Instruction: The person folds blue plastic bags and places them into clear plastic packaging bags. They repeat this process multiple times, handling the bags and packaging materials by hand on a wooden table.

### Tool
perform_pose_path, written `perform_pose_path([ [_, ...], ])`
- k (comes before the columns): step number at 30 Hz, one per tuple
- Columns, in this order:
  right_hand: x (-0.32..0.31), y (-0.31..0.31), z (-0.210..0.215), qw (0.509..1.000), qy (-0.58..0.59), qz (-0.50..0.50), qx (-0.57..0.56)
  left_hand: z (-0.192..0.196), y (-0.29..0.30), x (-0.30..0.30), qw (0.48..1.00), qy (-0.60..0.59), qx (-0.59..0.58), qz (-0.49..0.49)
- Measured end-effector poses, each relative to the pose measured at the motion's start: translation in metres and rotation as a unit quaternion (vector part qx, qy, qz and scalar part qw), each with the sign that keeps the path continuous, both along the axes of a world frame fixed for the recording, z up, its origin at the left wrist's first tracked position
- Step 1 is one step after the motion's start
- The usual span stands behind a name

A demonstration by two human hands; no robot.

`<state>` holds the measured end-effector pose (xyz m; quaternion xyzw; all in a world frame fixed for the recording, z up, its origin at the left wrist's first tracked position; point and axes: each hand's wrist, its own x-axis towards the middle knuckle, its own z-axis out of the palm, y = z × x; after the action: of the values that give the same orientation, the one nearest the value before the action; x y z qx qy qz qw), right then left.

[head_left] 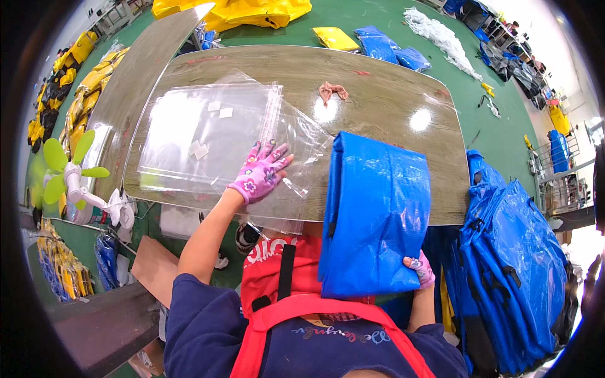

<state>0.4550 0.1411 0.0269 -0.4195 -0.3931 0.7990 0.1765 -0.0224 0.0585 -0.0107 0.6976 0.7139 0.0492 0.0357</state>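
Note:
My left hand point(259, 173), in a pink flowered glove, lies with fingers stretched out on a stack of clear plastic bags point(176, 132) on the table. Small white squares point(225, 113) show on the bags. A folded blue tarpaulin sheet point(378, 208) rests partly on the table's right side and hangs over its near edge. My right hand point(421, 269), gloved alike with bare fingertips showing, grips the sheet's lower right corner; some of its fingers are hidden behind the material.
Beyond the bags, a crumpled pinkish-brown cloth piece point(331, 92) lies on the wood-look table point(283, 63). A green-bladed fan point(70, 165) stands at the left edge. More folded blue tarpaulins point(510, 264) hang at the right. Yellow and blue packs point(335, 39) lie on the floor beyond.

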Motion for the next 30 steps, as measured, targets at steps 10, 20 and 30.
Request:
perform_pose_path([
  [10,-0.019,-0.004,0.005,0.996,-0.023,0.079,-0.017,-0.002,0.002,0.000,1.000,0.011,-0.005,0.012],
  [20,-0.017,-0.005,0.000,0.997,-0.018,0.068,-0.025,-0.004,-0.007,0.007,1.000,0.025,-0.010,0.007],
  [30,-0.037,0.008,0.028,0.990,-0.045,0.129,0.044,0.020,-0.001,-0.017,0.951,-0.310,-0.014,0.016],
])
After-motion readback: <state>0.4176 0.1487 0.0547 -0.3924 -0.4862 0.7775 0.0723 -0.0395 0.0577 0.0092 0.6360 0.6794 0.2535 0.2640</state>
